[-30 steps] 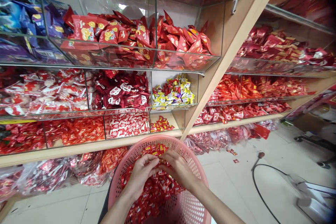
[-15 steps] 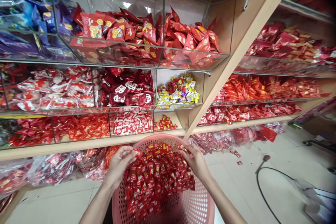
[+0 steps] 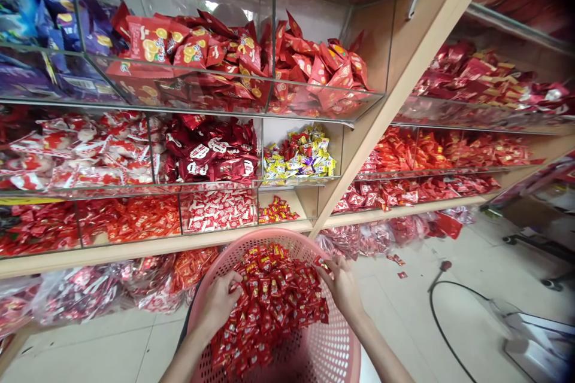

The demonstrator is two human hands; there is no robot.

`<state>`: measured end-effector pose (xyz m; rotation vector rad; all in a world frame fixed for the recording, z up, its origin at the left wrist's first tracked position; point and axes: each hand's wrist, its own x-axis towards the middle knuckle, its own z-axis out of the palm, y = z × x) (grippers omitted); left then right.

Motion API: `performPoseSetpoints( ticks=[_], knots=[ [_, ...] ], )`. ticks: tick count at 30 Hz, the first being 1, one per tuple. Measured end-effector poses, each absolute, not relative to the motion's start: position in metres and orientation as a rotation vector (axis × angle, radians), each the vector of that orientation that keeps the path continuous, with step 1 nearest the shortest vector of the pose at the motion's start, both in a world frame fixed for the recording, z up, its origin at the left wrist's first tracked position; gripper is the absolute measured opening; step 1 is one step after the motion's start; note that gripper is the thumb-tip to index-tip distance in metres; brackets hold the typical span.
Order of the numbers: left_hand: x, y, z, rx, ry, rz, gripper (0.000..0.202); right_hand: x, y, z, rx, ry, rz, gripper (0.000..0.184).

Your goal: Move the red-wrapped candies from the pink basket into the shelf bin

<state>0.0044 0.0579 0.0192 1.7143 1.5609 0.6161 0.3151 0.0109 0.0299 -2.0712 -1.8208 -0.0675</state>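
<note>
A pink perforated plastic basket [image 3: 335,341] holds a heap of small red wrapped candies [image 3: 274,299], with yellow marks on several wrappers. At the heap's left side, my left hand [image 3: 220,299] bends its fingers and thumb in against the candies. Whatever lies between those fingertips is hidden. My right hand [image 3: 344,287] is at the basket's right rim, thumb and fingers closed on one small red candy packet [image 3: 320,262]. The heap covers the back and left of the basket, while its bare floor shows at the front right.
Glass-fronted shelves [image 3: 188,239] of sorted sweets rise behind the basket. A small bin of red-yellow candies [image 3: 278,209] sits just beyond its rim. Filled plastic bags [image 3: 76,290] lie under the shelf. A black cable [image 3: 438,329] and loose wrapped pieces [image 3: 396,260] are on the tiled floor.
My left hand has moved right and down from the rim into the candy heap; the red packet it held no longer shows. My right hand stays near the right rim. The view shifted slightly.
</note>
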Motion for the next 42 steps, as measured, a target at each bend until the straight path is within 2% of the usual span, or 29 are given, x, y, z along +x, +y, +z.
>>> performPoseSetpoints(
  ticks=[9, 16, 21, 25, 31, 35, 38, 42],
  knots=[
    [0.005, 0.054, 0.018, 1.946, 1.593, 0.502, 0.020, 0.281, 0.017, 0.017, -2.121, -1.920, 0.002, 0.022],
    [0.008, 0.054, 0.020, 2.121, 1.599, 0.412, 0.019, 0.274, 0.020, 0.009, -2.281, -1.947, -0.108, 0.020],
    [0.008, 0.053, 0.024, 2.101, 1.577, 0.444, 0.020, 0.276, 0.023, 0.020, -2.225, -1.933, -0.127, 0.019],
    [0.007, 0.054, 0.030, 2.104, 1.571, 0.555, 0.020, 0.282, 0.039, 0.062, -2.046, -1.918, -0.180, 0.024],
    [0.006, 0.058, 0.035, 2.100, 1.566, 0.701, 0.021, 0.281, 0.088, 0.183, -1.694, -1.922, -0.296, 0.035],
    [0.004, 0.057, 0.037, 2.097, 1.547, 0.744, 0.022, 0.271, 0.142, 0.248, -1.708, -2.003, -0.422, 0.032],
    [0.000, 0.057, 0.038, 2.079, 1.548, 0.768, 0.023, 0.262, 0.186, 0.273, -1.857, -2.097, -0.443, 0.027],
    [-0.007, 0.057, 0.037, 2.067, 1.549, 0.773, 0.023, 0.246, 0.232, 0.281, -1.914, -2.224, -0.370, 0.027]
  ],
)
